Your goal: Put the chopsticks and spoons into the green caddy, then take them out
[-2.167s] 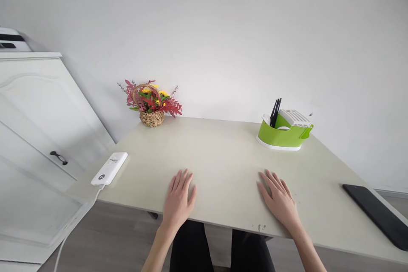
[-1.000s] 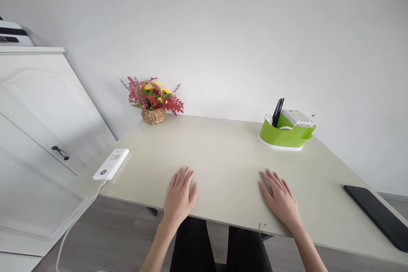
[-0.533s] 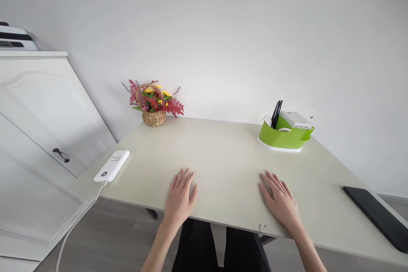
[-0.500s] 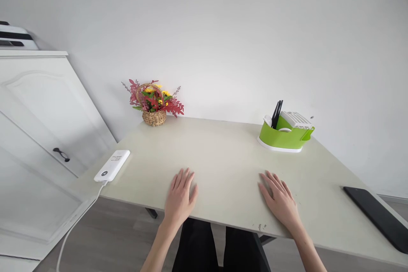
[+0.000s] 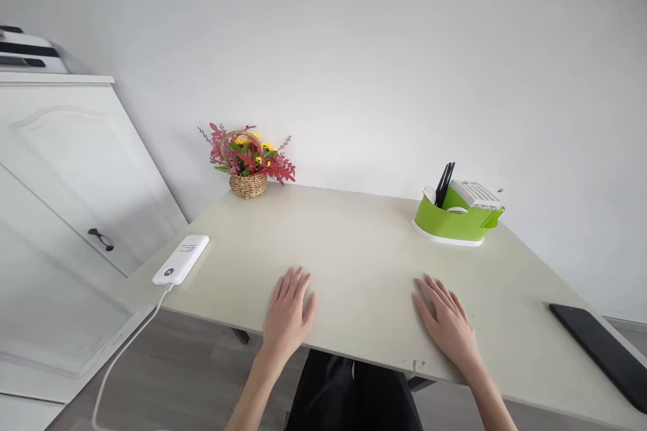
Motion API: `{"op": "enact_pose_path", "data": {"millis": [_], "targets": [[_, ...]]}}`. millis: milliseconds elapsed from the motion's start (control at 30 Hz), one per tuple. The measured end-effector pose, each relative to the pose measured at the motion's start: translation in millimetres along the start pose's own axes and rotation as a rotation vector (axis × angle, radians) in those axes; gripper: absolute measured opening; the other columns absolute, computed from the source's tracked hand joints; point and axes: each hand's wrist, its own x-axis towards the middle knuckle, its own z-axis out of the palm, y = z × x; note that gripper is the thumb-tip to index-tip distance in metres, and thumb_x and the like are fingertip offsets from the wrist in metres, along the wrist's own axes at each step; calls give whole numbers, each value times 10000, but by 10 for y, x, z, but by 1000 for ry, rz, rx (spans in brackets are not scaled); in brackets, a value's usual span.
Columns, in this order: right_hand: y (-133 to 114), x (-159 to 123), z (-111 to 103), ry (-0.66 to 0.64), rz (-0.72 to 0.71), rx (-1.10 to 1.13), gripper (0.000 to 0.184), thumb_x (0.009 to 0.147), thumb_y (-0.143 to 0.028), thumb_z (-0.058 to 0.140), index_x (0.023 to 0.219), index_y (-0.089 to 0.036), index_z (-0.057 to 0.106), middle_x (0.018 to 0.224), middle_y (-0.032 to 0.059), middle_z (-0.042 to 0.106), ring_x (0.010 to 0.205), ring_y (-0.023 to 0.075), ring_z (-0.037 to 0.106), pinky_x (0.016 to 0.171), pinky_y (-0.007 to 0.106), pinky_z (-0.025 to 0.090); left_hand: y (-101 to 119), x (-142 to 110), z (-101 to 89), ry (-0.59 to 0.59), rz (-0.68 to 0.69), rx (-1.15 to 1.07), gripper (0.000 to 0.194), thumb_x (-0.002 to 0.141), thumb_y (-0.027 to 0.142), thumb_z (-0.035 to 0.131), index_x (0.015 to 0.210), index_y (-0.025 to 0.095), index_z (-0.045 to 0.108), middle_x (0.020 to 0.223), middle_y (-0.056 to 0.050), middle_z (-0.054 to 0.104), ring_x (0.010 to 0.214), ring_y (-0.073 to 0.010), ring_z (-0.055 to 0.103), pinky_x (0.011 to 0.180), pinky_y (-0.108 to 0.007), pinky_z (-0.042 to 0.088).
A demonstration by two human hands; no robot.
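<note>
My left hand (image 5: 287, 313) lies palm down near the front edge of the pale table (image 5: 348, 249), fingers stretched out and thumb apart. To its right, my right hand (image 5: 447, 323) rests flat in the same way, its fingers also extended. Neither holds anything. Beyond the right hand, by the wall, stands a green and white utensil holder (image 5: 452, 219) with black chopsticks (image 5: 445, 183) upright in it. A white power bank (image 5: 180, 260) with a plugged-in white cable (image 5: 129, 343) lies to the left of my left hand.
A wicker basket (image 5: 247, 185) of red and yellow flowers (image 5: 253, 155) stands at the back left. A black phone (image 5: 601, 351) lies at the right edge. Left of the table is a white cabinet (image 5: 60, 215) with a white and black device (image 5: 30, 54) on top.
Both hands stay flat in the same places on the table. The view has shifted slightly, and my legs under the table have come closer together.
</note>
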Motion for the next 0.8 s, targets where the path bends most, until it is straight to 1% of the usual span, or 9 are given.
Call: {"op": "enact_pose_path", "data": {"millis": [200, 400, 600, 800], "targets": [[-4, -1, -2, -2, 5, 1, 617, 1062, -571, 307, 1521, -251, 566, 1669, 15, 445, 1584, 240, 329, 1313, 484, 233, 7, 10, -31, -9, 3, 21, 482, 1083, 406, 455, 1549, 283, 473, 1646, -46, 471, 1555, -291, 386, 1253, -542, 423], [-4, 6, 8, -1, 9, 0, 628, 1056, -583, 306, 1513, -246, 574, 1664, 23, 454, 1584, 243, 329, 1311, 487, 236, -1, 0, -30, -10, 8, 11, 508, 1083, 409, 458, 1578, 298, 438, 1661, -45, 446, 1560, -300, 373, 1255, -549, 420], [-15, -5, -1, 5, -8, 2, 617, 1055, -585, 309, 1507, -260, 576, 1662, 22, 457, 1580, 249, 338, 1312, 494, 237, -5, -19, -2, 19, 0, -5, 540, 1080, 407, 464, 1608, 323, 388, 1662, -39, 445, 1559, -299, 375, 1253, -544, 424], [-8, 6, 3, 10, -3, -2, 625, 1047, -578, 303, 1494, -247, 590, 1648, 31, 478, 1574, 250, 351, 1308, 493, 247, -13, -18, -6, 0, 5, 10, 513, 1083, 410, 455, 1583, 305, 419, 1669, -35, 436, 1564, -292, 369, 1262, -534, 412]]}}
